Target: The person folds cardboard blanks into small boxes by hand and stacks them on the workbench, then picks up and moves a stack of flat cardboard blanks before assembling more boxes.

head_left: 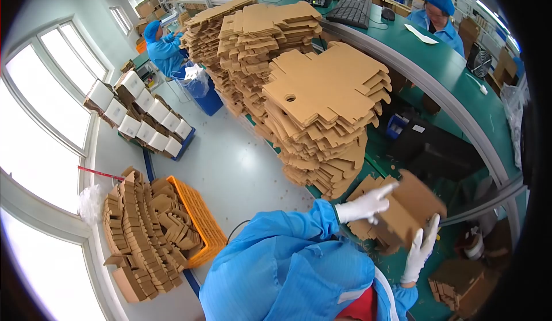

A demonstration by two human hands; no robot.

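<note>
Held a matt brown cardboard box (409, 209) in white cloth gloves. Stood by a smooth green bench top (454, 74).

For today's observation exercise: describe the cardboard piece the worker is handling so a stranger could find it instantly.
Start at the green table and its tall stacks of flat cardboard blanks. Just below the nearest stack, two white-gloved hands, left hand and right hand, grip a cardboard box. Unlike the flat blanks, it is already folded up.
</note>
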